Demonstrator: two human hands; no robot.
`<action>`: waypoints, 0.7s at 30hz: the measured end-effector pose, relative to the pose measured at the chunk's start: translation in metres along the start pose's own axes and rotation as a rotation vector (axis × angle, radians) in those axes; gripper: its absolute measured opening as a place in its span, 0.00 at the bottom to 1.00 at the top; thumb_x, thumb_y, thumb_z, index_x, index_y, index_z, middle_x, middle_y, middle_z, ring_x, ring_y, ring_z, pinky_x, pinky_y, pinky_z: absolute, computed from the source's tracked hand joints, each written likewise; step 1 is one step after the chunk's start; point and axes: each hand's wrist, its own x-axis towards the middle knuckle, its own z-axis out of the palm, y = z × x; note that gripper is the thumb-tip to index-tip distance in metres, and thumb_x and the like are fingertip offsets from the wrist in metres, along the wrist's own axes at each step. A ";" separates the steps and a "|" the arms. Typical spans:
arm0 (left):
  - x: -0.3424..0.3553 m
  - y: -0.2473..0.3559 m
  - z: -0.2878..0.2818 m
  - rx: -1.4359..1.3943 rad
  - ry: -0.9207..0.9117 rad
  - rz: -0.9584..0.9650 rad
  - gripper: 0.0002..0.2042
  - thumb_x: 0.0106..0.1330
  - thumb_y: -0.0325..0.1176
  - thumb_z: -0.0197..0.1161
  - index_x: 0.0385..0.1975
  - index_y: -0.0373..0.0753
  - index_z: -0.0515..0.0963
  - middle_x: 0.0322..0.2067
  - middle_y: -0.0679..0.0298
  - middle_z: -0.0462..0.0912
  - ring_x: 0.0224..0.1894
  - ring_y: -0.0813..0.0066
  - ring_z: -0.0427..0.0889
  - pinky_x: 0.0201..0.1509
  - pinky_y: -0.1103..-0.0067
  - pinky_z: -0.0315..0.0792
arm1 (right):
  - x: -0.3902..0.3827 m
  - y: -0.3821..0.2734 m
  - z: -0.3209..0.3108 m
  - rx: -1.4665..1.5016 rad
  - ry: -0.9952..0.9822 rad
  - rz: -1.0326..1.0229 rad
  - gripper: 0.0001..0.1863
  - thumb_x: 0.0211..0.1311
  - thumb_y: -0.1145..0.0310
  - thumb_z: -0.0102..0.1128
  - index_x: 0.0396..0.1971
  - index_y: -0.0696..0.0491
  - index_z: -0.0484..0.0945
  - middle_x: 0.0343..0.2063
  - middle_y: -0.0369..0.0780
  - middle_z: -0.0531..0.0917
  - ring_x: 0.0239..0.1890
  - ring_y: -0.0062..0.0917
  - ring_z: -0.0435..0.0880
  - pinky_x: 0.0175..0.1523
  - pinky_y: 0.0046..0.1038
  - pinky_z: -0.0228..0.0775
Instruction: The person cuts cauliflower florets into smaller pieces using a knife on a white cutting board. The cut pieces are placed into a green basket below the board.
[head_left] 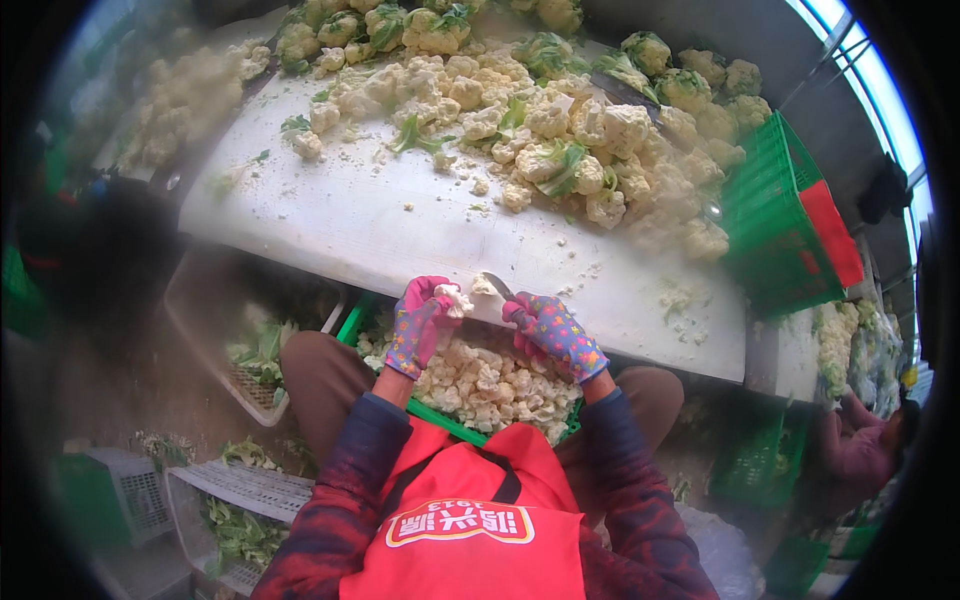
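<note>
My left hand point(420, 325), in a pink glove with a flowered back, is closed round a cauliflower floret point(456, 300) above the table's front edge. In my right hand point(553, 332), gloved in the same pattern, is a knife point(499, 287) whose curved blade points left. A small cauliflower piece point(484, 286) sits against the blade, apart from the floret. Below both hands, between my knees, a green crate point(450, 424) holds a heap of cut florets point(500, 385).
A white table point(350, 215) carries a big pile of cauliflower point(560, 120) at its far side. Green crates with a red one point(832, 232) stand at the right end. White baskets of leaves point(240, 530) are at lower left. Another person point(865, 440) works at far right.
</note>
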 end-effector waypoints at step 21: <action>-0.028 0.022 0.031 -0.215 -0.505 -0.224 0.43 0.65 0.31 0.69 0.78 0.38 0.51 0.60 0.58 0.75 0.58 0.68 0.81 0.62 0.69 0.76 | 0.004 -0.008 0.021 -0.032 -0.141 -0.030 0.22 0.70 0.54 0.64 0.53 0.55 0.77 0.24 0.37 0.82 0.20 0.19 0.79 0.24 0.25 0.70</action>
